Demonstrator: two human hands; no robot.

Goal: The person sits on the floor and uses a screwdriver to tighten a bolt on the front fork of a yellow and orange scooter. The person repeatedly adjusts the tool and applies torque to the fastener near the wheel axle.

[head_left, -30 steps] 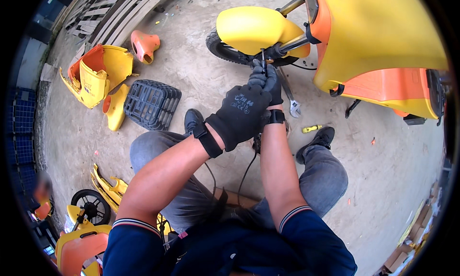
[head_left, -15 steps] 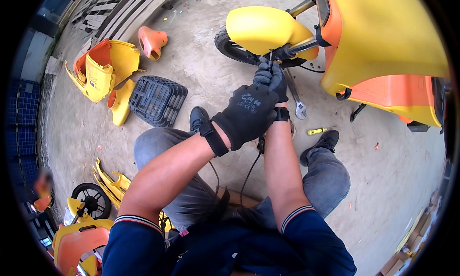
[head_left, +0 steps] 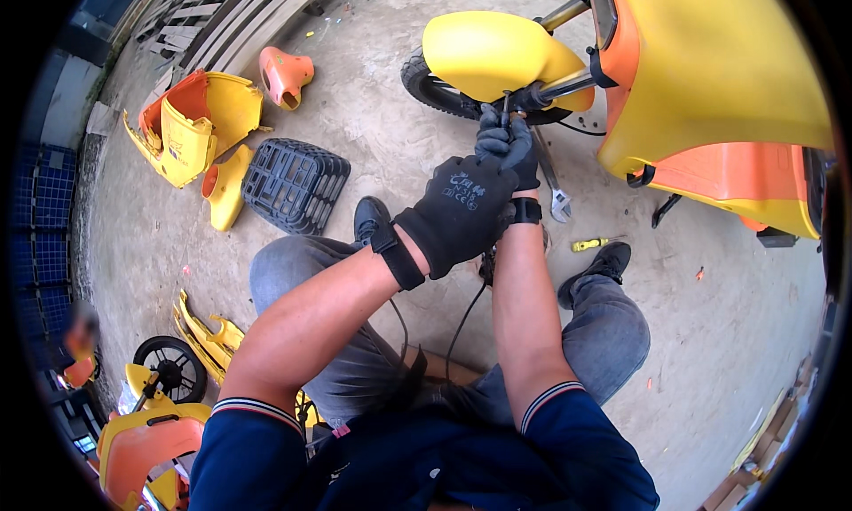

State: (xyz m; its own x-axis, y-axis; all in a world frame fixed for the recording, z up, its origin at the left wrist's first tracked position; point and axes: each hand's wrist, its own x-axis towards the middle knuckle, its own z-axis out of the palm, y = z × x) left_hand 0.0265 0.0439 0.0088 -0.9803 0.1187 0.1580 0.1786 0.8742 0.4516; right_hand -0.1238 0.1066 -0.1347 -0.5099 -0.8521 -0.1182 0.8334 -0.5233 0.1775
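Both my hands wear black gloves and meet beside the front wheel of a yellow and orange scooter [head_left: 710, 85]. My left hand [head_left: 463, 205] is closed, its fingers curled around a thin dark rod-like piece [head_left: 506, 104] that points up toward the fork. My right hand [head_left: 520, 149] presses against the same spot with bent fingers; what it grips is mostly hidden. Just past my fingertips are the fork leg [head_left: 566, 86], the yellow front fender [head_left: 488, 54] and the black tire [head_left: 428, 89]. Close to my right wrist an adjustable wrench [head_left: 559, 205] lies on the floor.
A yellow-handled tool [head_left: 588, 245] lies by my right shoe. To the left are a black plastic basket [head_left: 297, 184], yellow-orange body panels [head_left: 186, 134] and an orange cover [head_left: 286, 76]. Another scooter [head_left: 146, 440] stands lower left. Wooden pallets [head_left: 240, 31] lie far left. Dark cables [head_left: 461, 324] hang between my legs.
My hands stay together at the fork, with only slight finger movement. The whole scene has shifted a little to the right in the picture.
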